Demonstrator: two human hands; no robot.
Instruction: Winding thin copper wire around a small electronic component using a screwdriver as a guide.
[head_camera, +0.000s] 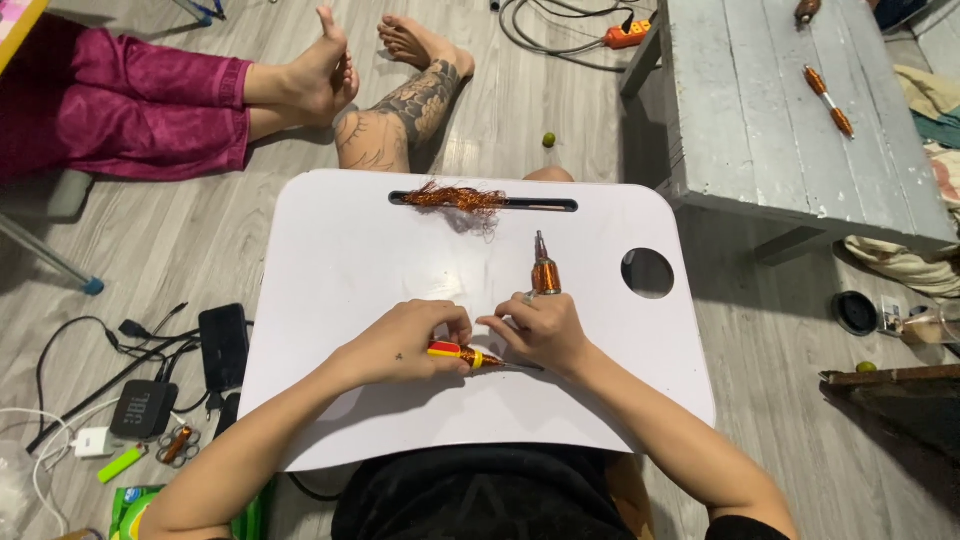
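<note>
A copper-wound rod (543, 272) is standing up out of our right hand (540, 333), its metal tip pointing away from us over the white lap tray (340, 260); that hand is curling closed around the rod's lower end. Our left hand (405, 343) is gripping a red and yellow handled tool (462, 352), pinching it between thumb and fingers, and the tool's tip is lying under the right hand, touching the tray. Both hands are resting near the middle of the tray, just beside each other. At the tray's far edge, the long dark slot (560, 205) is holding a tangle of loose copper wire (455, 196), which is spilling a little over the slot's rim. The round hole (648, 273) at the tray's right side is showing only floor through it. To the right, a grey wooden bench (760, 110) is carrying another copper-wound rod (828, 101), lying flat, well apart from us.
</note>
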